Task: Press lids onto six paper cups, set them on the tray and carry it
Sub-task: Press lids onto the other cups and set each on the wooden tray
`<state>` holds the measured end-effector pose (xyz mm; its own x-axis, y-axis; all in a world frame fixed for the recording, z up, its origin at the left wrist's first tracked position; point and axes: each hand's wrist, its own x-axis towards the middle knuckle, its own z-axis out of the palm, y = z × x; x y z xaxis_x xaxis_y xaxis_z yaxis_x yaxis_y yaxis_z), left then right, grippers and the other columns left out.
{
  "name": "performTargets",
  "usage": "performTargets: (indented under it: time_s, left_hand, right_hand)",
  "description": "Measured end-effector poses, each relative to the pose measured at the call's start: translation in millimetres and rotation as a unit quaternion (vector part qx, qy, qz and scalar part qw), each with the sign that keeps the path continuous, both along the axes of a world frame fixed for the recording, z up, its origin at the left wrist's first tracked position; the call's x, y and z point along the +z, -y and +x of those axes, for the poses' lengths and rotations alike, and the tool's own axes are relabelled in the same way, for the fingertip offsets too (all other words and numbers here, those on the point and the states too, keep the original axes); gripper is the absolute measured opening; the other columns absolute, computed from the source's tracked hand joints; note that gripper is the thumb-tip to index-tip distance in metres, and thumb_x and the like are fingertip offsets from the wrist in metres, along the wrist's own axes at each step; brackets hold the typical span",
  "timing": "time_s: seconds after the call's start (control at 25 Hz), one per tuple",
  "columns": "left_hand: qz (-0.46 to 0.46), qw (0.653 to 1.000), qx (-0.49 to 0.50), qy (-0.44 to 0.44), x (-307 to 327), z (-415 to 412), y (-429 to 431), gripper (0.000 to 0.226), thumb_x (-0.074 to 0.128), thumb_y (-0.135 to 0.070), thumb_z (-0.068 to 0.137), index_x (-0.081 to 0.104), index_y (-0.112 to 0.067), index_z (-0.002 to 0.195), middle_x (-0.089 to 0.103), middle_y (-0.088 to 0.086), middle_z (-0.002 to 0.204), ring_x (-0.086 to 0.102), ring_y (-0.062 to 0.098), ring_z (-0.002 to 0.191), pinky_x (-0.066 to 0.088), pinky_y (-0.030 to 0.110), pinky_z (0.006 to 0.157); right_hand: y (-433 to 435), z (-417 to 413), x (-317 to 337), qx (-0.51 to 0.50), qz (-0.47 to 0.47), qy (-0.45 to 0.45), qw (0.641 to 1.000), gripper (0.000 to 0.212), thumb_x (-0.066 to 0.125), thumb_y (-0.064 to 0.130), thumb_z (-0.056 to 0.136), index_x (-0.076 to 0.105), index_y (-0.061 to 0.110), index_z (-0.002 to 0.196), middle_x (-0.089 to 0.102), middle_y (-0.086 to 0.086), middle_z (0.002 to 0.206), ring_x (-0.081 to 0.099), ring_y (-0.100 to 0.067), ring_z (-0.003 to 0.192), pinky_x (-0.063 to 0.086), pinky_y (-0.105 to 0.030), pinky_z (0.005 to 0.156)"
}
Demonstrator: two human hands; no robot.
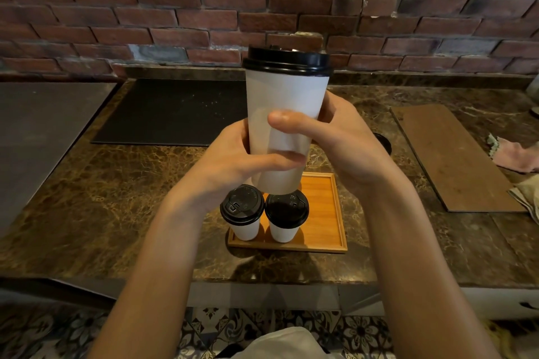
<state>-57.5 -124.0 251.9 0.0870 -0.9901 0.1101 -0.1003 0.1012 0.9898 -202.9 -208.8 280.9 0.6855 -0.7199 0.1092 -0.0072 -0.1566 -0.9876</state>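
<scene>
A tall white paper cup point(284, 96) with a black lid point(287, 61) is held upright in the air, close to the camera, above the tray. My left hand point(233, 160) wraps its lower left side and my right hand point(344, 140) grips its right side with the thumb across the front. Below it lies a small orange wooden tray point(323, 213) on the marble counter. Two lidded white cups stand at the tray's front: one on the left point(242, 213), one on the right point(286, 216). The tray's far part is hidden behind the raised cup.
A black mat point(172, 111) lies at the back left of the brown marble counter point(116, 198). A brown board point(449, 154) lies on the right, with a pink cloth point(516, 157) beyond it. A dark round thing point(383, 143) peeks out behind my right hand. A brick wall rises behind.
</scene>
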Motion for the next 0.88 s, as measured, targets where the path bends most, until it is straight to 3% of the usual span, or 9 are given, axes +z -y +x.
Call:
performTargets:
  time_s: [0.24,0.48,0.72,0.88]
  left_hand:
    - [-0.018,0.998,0.048,0.020,1,-4,3,0.062,0.080,-0.038,0.065,0.055,-0.025,0.120,0.067,-0.013,0.103,0.063,0.004,0.099,0.051,0.013,0.072]
    - [-0.038,0.990,0.127,0.046,-3,-14,6,0.065,0.083,-0.040,0.056,0.052,-0.036,0.113,0.066,-0.017,0.101,0.063,-0.005,0.095,0.049,0.008,0.067]
    - [-0.046,0.984,0.171,0.024,-13,-19,12,0.061,0.079,-0.005,0.065,0.048,-0.039,0.105,0.061,-0.013,0.105,0.061,-0.013,0.091,0.049,0.007,0.064]
    - [-0.046,0.984,0.167,0.050,-12,-17,10,0.061,0.082,-0.012,0.064,0.047,-0.044,0.103,0.060,-0.018,0.103,0.059,-0.016,0.090,0.047,0.004,0.063]
  right_hand:
    - [-3,4,6,-0.035,-0.040,-0.014,0.998,0.063,0.079,0.043,0.068,0.056,0.026,0.123,0.066,0.009,0.110,0.066,-0.005,0.099,0.058,-0.023,0.078]
    - [-8,8,5,-0.092,-0.083,-0.031,0.992,0.069,0.083,0.042,0.072,0.049,0.025,0.130,0.060,0.011,0.114,0.061,-0.005,0.103,0.057,-0.025,0.082]
    - [-12,16,-1,-0.141,-0.097,-0.051,0.984,0.079,0.083,0.047,0.069,0.045,0.024,0.134,0.057,0.007,0.122,0.057,-0.011,0.111,0.057,-0.037,0.089]
    - [-12,14,-2,-0.145,-0.101,-0.039,0.984,0.074,0.084,0.046,0.070,0.049,0.024,0.131,0.059,0.007,0.120,0.058,-0.011,0.110,0.057,-0.038,0.089]
